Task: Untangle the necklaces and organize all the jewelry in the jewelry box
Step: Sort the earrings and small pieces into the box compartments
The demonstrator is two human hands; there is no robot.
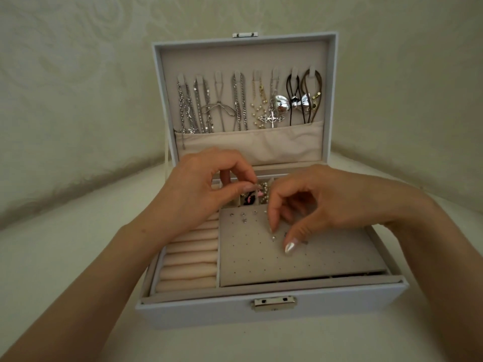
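Observation:
A white jewelry box stands open before me. Several necklaces hang from hooks inside its raised lid. A grey perforated earring panel lies across the tray, with a few small studs along its far edge. My left hand hovers over the back compartments and pinches a small piece above the beaded jewelry. My right hand is over the panel, its thumb and forefinger closing on a tiny stud. What my left fingers hold is too small to name.
Cream ring rolls fill the tray's left side. A fabric pocket runs along the bottom of the lid. A metal clasp sits on the box front. The box rests on a pale surface against a patterned cream wall.

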